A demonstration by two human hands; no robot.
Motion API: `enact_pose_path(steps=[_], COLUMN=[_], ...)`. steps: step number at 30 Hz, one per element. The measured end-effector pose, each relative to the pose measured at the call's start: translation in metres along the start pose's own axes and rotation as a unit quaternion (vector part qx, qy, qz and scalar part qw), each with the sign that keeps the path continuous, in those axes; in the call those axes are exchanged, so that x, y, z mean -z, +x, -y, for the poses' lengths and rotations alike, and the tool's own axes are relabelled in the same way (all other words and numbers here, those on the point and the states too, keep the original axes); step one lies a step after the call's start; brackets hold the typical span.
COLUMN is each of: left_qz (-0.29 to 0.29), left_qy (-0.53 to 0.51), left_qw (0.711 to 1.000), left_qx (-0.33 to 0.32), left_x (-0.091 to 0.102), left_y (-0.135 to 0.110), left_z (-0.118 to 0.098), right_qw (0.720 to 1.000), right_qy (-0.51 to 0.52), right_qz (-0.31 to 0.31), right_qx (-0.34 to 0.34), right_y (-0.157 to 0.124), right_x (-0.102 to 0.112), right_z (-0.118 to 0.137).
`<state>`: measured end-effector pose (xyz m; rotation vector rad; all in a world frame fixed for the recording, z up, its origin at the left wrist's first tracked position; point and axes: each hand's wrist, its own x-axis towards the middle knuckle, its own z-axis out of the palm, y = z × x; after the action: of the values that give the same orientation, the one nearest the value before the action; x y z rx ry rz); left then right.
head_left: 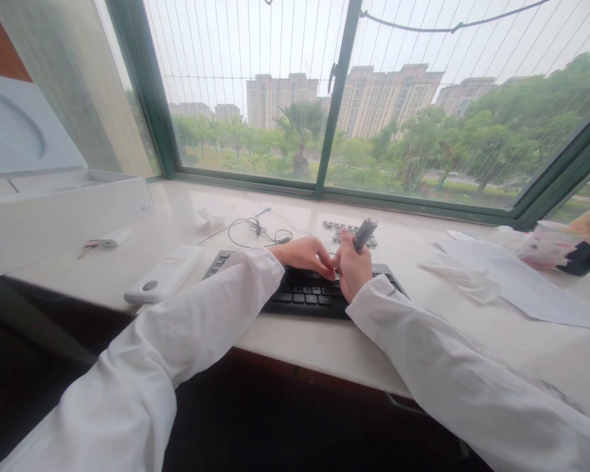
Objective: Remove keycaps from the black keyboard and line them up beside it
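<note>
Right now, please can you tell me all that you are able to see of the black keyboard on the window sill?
The black keyboard lies flat on the white stone-like window sill. Its keys and frame look like matte plastic. Both hands are over its middle and hide the back rows: the left hand and the right hand, which holds a dark tool. The white left sleeve covers its left-front part.
</note>
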<state>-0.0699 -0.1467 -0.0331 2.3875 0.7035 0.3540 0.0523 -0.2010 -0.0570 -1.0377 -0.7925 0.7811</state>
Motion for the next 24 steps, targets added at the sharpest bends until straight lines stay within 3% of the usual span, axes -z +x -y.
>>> enact_pose_path(steps=[3,6,11,15,24], left_qz=[0.01,0.008,-0.014,-0.025,-0.041], left_qy=[-0.008,-0.01,0.008,0.017,0.02], left_qw=[1.0,1.0,1.0,0.999,0.999], left_qx=[0.001,-0.003,-0.021,-0.033,-0.012], left_x=[0.0,-0.001,-0.003,-0.005,-0.006], left_y=[0.001,0.002,0.0,-0.002,-0.003], left_z=[0.001,0.002,0.003,0.001,-0.002], right_qw=[0.996,0.995,0.997,0.972,0.95], right_qy=[0.068,0.07,-0.056,-0.194,-0.266], right_qz=[-0.033,-0.049,-0.031,0.013,-0.024], right_qx=[-0.049,-0.046,0.035,0.13,0.163], right_y=[0.001,0.003,0.004,0.002,-0.004], right_x=[-0.003,-0.003,0.005,0.011,0.01], right_z=[0.008,0.01,-0.001,-0.005,-0.003])
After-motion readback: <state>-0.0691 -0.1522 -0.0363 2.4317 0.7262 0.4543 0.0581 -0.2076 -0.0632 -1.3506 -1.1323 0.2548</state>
